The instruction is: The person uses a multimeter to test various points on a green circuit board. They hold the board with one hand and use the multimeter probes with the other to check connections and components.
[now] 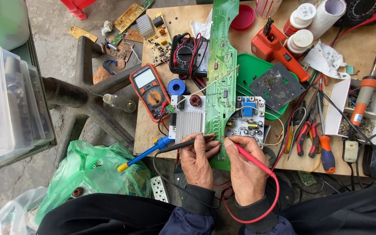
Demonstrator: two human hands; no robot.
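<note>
A: Start from the long green circuit board (221,74) — where are the hands against it?

B: Both sit at its near end. The left hand (196,160) is curled shut around a black test probe (187,142), whose tip points right and touches the board's left edge. The right hand (245,169) is closed on a red test probe (245,153), pinched between thumb and fingers, tip resting on the board just right of the black one.

A: And the leads?

B: The red lead (271,201) loops down from the right hand past the wrist and back under the board's near end. The black lead I can't follow clearly.

A: What lies beside the board?

B: Touching its left side, a silver heat sink (189,122) with a small copper coil (195,100) above it. On its right, a smaller populated board (245,117) with a blue part on top. Left of the heat sink, an orange multimeter (149,90) — its screen faces up. A blue-handled soldering tool (146,153) lies left of the left hand.

A: Farther off?

B: Right of the board, an orange power tool (276,48), a green tray (254,69) under a dark plate, and red-handled pliers (305,135). All rest on a wooden tabletop (146,130).
</note>
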